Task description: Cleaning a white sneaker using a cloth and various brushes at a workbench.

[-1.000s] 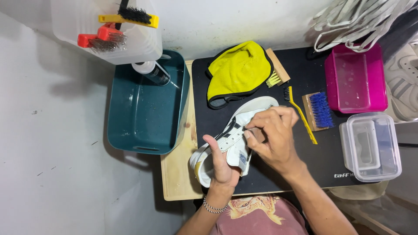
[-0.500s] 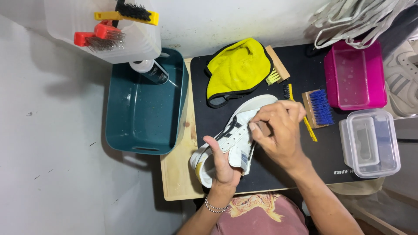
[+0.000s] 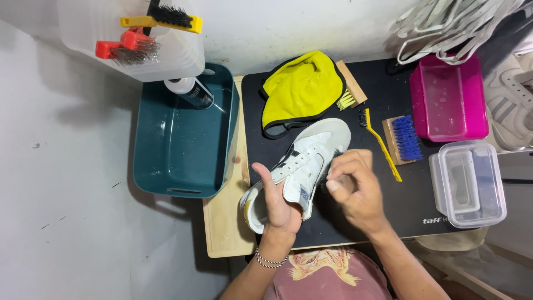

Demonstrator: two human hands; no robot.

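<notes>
Four brushes (image 3: 404,138), one sneaker (image 3: 302,166)

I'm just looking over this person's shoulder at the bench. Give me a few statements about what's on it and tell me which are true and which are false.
1. The left hand holds a white sneaker. True.
2. The yellow cloth lies inside the teal tub. False: it lies on the black mat, beyond the sneaker.
3. The right hand is beside the sneaker, over the mat. True.
4. The blue-bristled brush is in the right hand. False: it lies on the mat, near the pink container.
5. The clear plastic box sits left of the tub. False: it is far right.
</notes>
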